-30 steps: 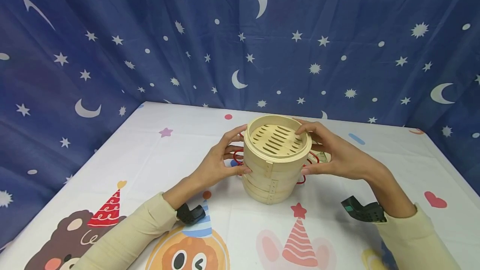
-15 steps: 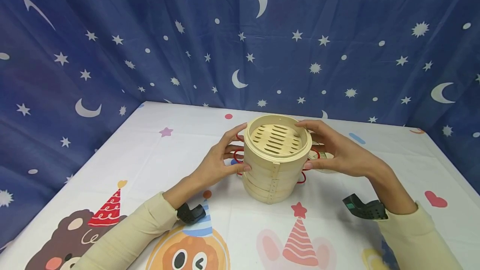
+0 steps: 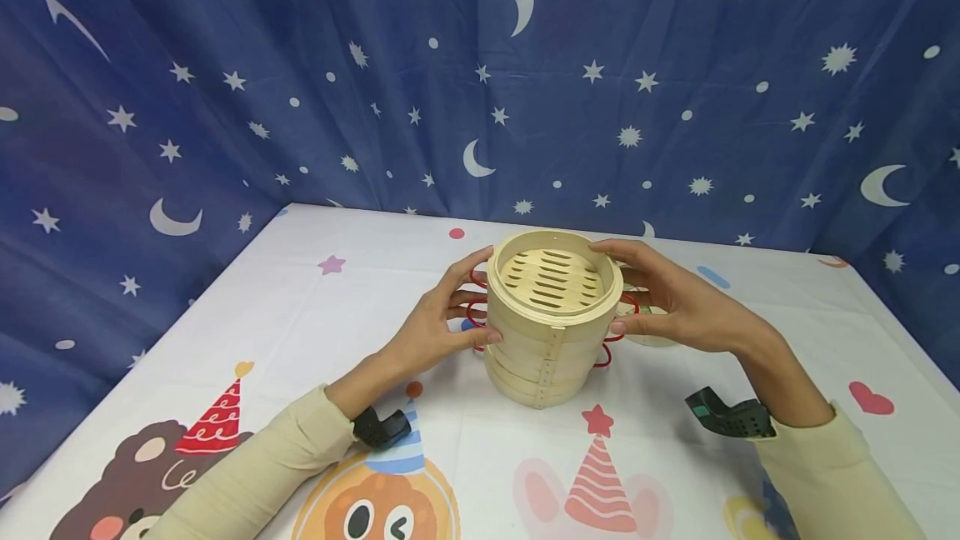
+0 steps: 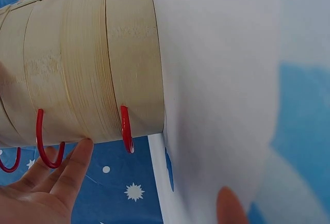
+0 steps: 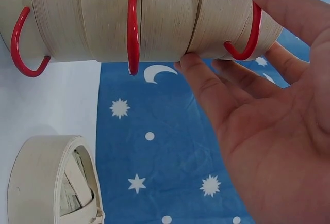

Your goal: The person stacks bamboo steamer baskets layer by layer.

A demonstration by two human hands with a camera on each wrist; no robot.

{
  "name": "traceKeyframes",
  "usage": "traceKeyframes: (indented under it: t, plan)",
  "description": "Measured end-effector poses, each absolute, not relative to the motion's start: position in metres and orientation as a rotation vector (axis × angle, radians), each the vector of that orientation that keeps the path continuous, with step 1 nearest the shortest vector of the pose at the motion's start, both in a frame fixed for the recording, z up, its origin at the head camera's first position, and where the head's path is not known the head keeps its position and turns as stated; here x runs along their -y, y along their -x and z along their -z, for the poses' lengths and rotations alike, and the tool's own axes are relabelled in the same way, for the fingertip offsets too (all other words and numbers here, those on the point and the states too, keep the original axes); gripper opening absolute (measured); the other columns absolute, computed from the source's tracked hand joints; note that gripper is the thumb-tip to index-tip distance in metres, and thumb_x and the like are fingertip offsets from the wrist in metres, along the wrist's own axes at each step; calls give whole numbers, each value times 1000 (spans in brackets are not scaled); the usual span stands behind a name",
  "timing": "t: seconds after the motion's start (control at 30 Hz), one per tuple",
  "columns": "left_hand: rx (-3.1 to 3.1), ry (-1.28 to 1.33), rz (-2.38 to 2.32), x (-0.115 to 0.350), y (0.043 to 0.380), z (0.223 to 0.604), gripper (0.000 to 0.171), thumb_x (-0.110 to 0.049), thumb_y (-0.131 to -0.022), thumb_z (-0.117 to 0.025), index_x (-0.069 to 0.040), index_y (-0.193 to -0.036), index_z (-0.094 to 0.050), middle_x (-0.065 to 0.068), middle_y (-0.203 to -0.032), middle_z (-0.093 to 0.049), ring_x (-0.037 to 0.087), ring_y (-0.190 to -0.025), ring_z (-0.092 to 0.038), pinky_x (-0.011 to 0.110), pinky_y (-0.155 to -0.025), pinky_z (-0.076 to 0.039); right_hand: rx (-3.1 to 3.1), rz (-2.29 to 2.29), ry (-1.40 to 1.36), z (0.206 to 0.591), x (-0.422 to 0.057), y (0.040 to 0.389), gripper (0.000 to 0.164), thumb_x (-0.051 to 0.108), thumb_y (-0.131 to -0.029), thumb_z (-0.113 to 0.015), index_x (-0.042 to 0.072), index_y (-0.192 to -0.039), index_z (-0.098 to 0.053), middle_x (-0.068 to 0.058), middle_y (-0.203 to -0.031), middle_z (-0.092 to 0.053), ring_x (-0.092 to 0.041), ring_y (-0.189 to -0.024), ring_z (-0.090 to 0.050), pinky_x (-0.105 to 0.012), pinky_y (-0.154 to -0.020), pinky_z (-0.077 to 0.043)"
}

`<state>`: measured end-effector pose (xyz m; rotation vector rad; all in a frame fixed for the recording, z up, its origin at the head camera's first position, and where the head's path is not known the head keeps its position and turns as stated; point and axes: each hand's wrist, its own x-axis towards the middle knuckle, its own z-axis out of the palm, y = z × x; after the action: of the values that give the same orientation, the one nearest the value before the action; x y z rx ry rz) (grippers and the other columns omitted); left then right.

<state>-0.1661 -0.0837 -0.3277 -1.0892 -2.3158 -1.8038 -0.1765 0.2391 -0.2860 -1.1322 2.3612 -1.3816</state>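
A stack of three bamboo steamer baskets [image 3: 525,357] stands upright on the table, with a slatted floor [image 3: 553,280] showing inside the top one. Red loop handles [image 5: 133,35] stick out from both sides of the tiers. My left hand [image 3: 435,319] grips the stack's left side, thumb at the front and fingers reaching round the back. On the right, my right hand [image 3: 682,307] holds the top basket, its index fingertip at the rim and its thumb on the front wall. In the right wrist view several of its fingers touch the wall between the handles.
Behind the right hand lies a round bamboo lid [image 5: 36,177] with a woven strip on it, mostly hidden in the head view. A white tablecloth [image 3: 360,290] with cartoon prints covers the table. A blue star-and-moon curtain [image 3: 390,65] hangs behind it.
The top basket has turned a little, its front seam shifting right to near the lower seam. My right index finger has moved from inside the basket to its rim. The left hand stays put.
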Motion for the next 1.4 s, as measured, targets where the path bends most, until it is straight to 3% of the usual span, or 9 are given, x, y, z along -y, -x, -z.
traceKeyframes:
  t: [0.67,1.4]
  plan:
    - [2318,1088,1758,84,163,325,91,4,-77,-77,-10,-150,-25,17,-121,-49,32,-110,-58,47,-90,-51,-2427,1367,1053,287,-239,176,79,3,-86,-71,21,-150,-28,-5,-148,-33,-31,-129,-44,-29,-97,-47]
    - [2294,1106,1780,82,165,324,91,8,-75,-77,-5,-149,-26,20,-118,-49,36,-108,-59,50,-87,-52,-2402,1413,1032,285,-237,176,73,3,-82,-74,12,-144,-35,-8,-143,-36,-30,-124,-50,-35,-91,-52]
